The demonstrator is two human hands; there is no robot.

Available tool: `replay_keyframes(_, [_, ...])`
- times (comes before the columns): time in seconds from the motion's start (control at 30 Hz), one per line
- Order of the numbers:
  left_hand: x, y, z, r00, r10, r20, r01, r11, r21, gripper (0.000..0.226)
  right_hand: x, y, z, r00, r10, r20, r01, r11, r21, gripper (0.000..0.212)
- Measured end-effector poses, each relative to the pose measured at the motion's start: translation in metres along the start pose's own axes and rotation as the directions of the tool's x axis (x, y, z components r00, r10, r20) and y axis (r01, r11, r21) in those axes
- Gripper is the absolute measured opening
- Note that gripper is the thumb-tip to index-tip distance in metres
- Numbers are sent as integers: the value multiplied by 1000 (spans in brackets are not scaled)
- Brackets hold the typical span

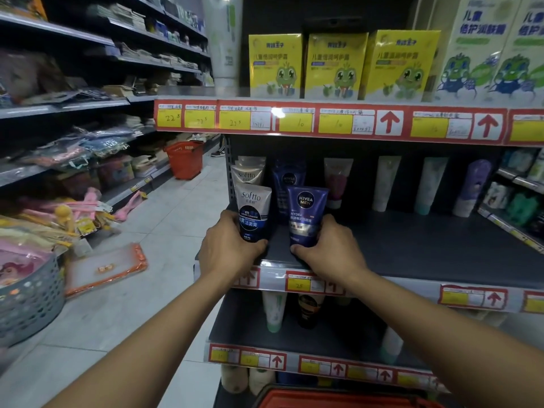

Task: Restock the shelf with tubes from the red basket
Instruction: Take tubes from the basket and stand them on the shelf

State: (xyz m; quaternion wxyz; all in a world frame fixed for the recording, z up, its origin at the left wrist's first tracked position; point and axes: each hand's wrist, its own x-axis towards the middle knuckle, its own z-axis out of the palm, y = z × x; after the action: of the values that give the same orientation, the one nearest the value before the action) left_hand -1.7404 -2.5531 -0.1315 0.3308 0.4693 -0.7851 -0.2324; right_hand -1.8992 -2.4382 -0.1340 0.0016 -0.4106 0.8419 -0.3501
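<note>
A round grey plastic basket with holes (pixel 29 304) is seen at the far left on the pale tiled floor (pixel 164 231). A flat clear pack with orange edges (pixel 106 267) lies on the floor beside it. Farther back in the aisle, a red plastic shopping basket (pixel 185 159) stands on the floor near the left-hand shelves.

The left hand (pixel 228 245) is wrapped around the bottom of a white and dark blue Softto tube (pixel 253 214). The tube is held upright on the dark grey middle shelf (pixel 426 245), close to its left end. Its grip is closed around the tube, with the thumb at the front. Another Softto tube of the same kind (pixel 248 170) stands just behind it.

The right hand (pixel 329 248) is curled around the bottom of a dark blue Nivea Men tube (pixel 306 216). This tube is also held upright on the middle shelf, just beside the Softto tube. The two tubes are not touching. A second dark blue tube (pixel 288 179) stands behind it.

More tubes are lined up at the back of the shelf to the right. Yellow boxes with a green frog picture (pixel 335 66) are set on the shelf above. The rim of a red basket (pixel 338 400) is seen at the very bottom, below the arms.
</note>
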Motion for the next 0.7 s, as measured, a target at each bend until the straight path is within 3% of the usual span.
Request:
replay_keyframes(0.23, [24, -1, -1, 997, -42, 60, 40, 999, 31, 76, 21, -19, 13, 999, 18, 36, -19, 999, 27, 70])
replay_keyframes(0.7, [59, -14, 10, 997, -67, 49, 65, 997, 38, 74, 51, -19, 37, 999, -30, 21, 31, 999, -25, 79])
